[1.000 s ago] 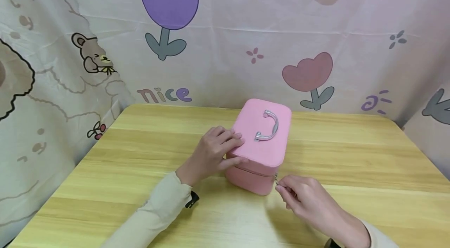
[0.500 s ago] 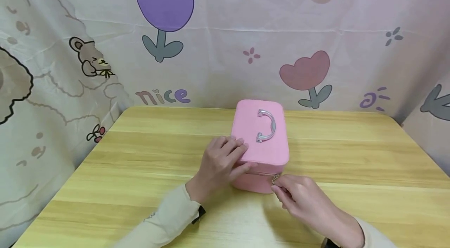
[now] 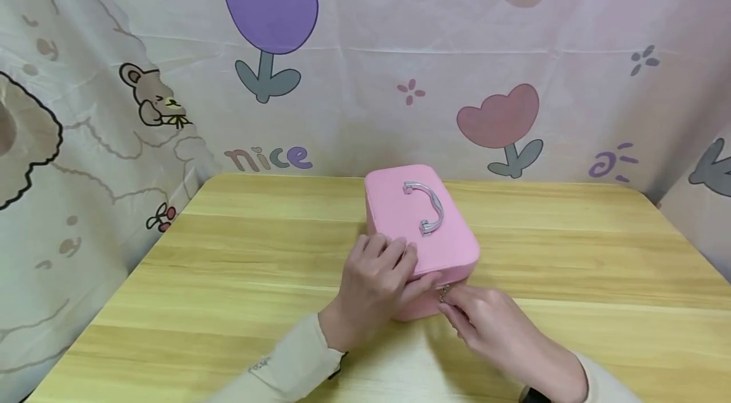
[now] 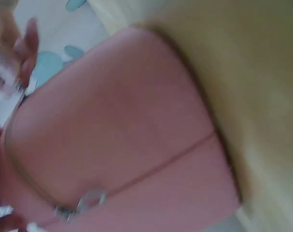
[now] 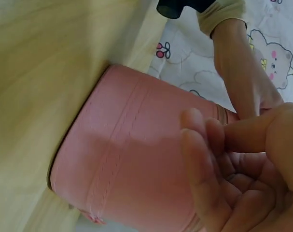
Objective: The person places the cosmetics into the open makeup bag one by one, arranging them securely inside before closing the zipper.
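Note:
A pink zippered cosmetic case (image 3: 451,244) with a silver handle (image 3: 436,206) on its lid stands on the wooden table, turned at an angle. My left hand (image 3: 377,279) grips the near left edge of the lid, fingers on top and thumb along the front side. At the near corner, my right hand (image 3: 485,320) pinches a small metal zipper pull (image 3: 443,293) between thumb and index finger. The left wrist view shows another zipper pull (image 4: 81,205) hanging on the case's side. In the right wrist view the thumb and fingers cover the pinched pull.
The wooden table (image 3: 228,301) runs back to a printed cloth backdrop (image 3: 354,73) with tulips and bears, which also hangs along the left and right sides. Beige sleeves (image 3: 291,358) and dark wrist bands reach in from the front.
The case has turned on the table, its far end swinging left and its near end right. My left hand has moved right and nearer with it; my right hand keeps pinching the zipper pull.

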### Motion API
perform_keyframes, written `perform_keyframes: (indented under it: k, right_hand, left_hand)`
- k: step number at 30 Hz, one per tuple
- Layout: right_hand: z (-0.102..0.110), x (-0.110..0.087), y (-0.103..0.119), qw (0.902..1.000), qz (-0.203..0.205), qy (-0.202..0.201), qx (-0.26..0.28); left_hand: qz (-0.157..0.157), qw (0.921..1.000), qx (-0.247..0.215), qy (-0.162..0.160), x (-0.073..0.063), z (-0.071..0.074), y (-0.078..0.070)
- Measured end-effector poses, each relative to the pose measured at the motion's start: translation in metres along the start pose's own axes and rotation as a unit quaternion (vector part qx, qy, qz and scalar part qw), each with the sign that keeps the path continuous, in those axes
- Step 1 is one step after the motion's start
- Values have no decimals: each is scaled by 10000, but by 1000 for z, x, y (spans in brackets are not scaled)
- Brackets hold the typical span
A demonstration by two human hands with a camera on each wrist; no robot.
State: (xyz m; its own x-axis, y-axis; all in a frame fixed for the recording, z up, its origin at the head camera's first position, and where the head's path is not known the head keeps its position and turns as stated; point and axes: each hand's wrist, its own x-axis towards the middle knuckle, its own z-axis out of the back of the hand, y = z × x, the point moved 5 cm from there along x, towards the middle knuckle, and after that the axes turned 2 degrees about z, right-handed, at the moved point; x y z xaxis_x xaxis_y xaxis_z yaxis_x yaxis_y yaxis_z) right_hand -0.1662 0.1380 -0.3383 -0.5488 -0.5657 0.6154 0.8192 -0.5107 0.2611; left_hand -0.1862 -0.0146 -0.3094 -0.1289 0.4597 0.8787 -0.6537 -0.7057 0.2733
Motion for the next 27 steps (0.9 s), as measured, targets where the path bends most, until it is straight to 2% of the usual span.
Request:
perform_keyframes:
  k: [2, 3, 5, 7, 9, 11, 13, 15, 19, 22, 25, 27]
  right_hand:
    - [2, -1, -2, 9999, -32, 94, -50]
    - [3, -1, -3, 9998, -57, 153, -65]
    - [4, -2, -6, 9995, -160, 279, -49]
    - [5, -2, -9, 9987, -300, 407, -2]
    - [7, -2, -11, 9979, -431, 486, 9]
    - [9, -2, -12, 9973, -473, 549, -70]
    - [11, -3, -12, 9968, -452, 618, -208]
    - [12, -3, -11, 9964, -379, 653, -384]
    - [16, -5, -12, 9961, -278, 633, -548]
    - [20, -9, -15, 9964, -309, 509, -608]
    - [25, -12, -18, 9965, -321, 310, -703]
    - [27, -13, -21, 9967, -321, 186, -725]
  left_hand:
    - [53, 9978, -535, 392, 3, 0, 9]
    - [130, 9937, -897, 658, 4, -1, 16]
    - [444, 9774, -1656, 1239, 2, -4, 32]
    - [819, 9529, -2309, 1785, -3, -9, 48]
    - [1066, 9305, -2722, 2207, -12, -16, 61]
    - [1088, 9175, -2966, 2416, -19, -21, 70]
    - [933, 9122, -3148, 2450, -23, -24, 76]
    - [745, 9127, -3268, 2339, -24, -24, 80]
    - [381, 9245, -3231, 1989, -20, -24, 81]
    - [64, 9442, -2861, 1632, -18, -25, 77]
    - [-186, 9660, -2285, 1193, -17, -27, 71]
    - [-260, 9751, -1980, 965, -16, -28, 68]
